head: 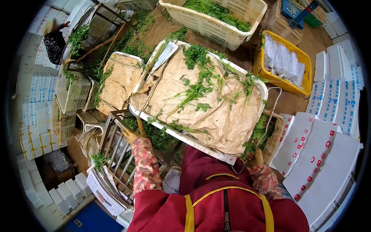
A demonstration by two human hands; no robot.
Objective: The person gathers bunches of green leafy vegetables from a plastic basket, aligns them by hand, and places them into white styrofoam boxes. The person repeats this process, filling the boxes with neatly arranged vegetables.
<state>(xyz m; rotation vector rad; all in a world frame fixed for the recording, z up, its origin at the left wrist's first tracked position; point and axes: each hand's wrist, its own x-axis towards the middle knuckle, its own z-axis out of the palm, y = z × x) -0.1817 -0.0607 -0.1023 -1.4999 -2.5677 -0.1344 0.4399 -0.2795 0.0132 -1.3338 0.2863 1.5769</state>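
Observation:
Before me lies a large white-rimmed crate covered with a crumpled brown sheet, with loose sprigs of leafy green herbs scattered over it. My left hand is at the end of a metal-barred rack, just left of the crate's near edge; whether its fingers grip the frame is unclear. At the crate's near right corner, my right hand is beside green leaves and a bent metal wire handle. Its fingers are partly hidden, so its hold cannot be made out.
A cream plastic crate of greens and a yellow crate of wrapped white bundles stand beyond. White foam boxes are stacked at right. Folded newspapers lie at lower left. Another person is at upper left.

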